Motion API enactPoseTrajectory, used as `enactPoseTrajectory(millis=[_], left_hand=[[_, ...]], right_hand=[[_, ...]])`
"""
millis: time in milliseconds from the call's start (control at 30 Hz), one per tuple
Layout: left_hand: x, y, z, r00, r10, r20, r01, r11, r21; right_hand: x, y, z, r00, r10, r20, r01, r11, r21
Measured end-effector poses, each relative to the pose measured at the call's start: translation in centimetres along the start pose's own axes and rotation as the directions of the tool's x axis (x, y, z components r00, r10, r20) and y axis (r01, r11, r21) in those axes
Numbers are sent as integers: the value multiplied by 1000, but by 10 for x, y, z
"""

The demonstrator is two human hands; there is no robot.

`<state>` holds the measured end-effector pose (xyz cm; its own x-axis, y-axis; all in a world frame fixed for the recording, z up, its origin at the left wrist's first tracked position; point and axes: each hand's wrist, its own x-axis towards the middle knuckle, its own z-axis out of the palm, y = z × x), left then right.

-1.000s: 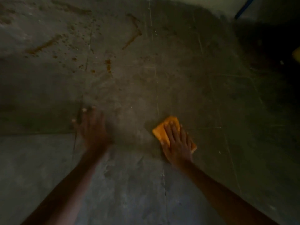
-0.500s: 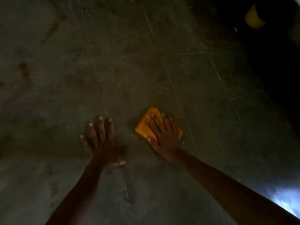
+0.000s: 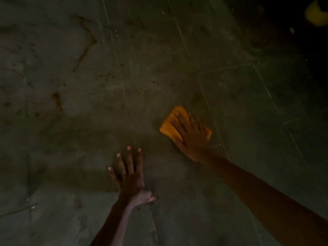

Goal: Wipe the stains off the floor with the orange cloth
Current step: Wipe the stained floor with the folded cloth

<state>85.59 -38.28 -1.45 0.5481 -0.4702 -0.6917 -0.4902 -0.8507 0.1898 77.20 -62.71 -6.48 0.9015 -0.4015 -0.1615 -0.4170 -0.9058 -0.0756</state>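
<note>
Nearest the camera, the left grip (image 3: 128,181) is planted flat on the floor (image 3: 53,219), fingers straight and spread. It holds nothing and is just a prop.

At about 1 o'clock from it, the right grip (image 3: 189,134) lies palm-down on the orange cloth (image 3: 168,127). Its fingers are straight too, so it's pressing rather than clutching.

The tile right around the cloth looks fairly clean to me. The real work is further out:
- a rusty streak (image 3: 57,102) at roughly 9 o'clock of the cloth
- a long bent streak (image 3: 87,48) out at 10 o'clock, with speckles around it

I'd lean weight through the palm and slide the cloth over there in short overlapping strokes, then flip to a fresh face once it loads up.

There's a blurry yellow thing (image 3: 316,14) way off at 2 o'clock, can't tell what it is.
</note>
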Motion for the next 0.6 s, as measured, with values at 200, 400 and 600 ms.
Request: enactPoseTrajectory(millis=[200, 400, 600], left_hand=[[1, 0, 2, 1000, -4, -15, 4, 1000, 15], [4, 1, 5, 999, -16, -40, 18, 1000, 25], [2, 2, 5, 999, -29, -31, 31, 998, 46]], right_hand=[[-7, 108, -5, 883, 468, 47, -469, 883, 2], [106, 49, -23, 718, 691, 85, -688, 686, 237], [20, 45, -21, 993, -69, 91, 72, 997, -31]])
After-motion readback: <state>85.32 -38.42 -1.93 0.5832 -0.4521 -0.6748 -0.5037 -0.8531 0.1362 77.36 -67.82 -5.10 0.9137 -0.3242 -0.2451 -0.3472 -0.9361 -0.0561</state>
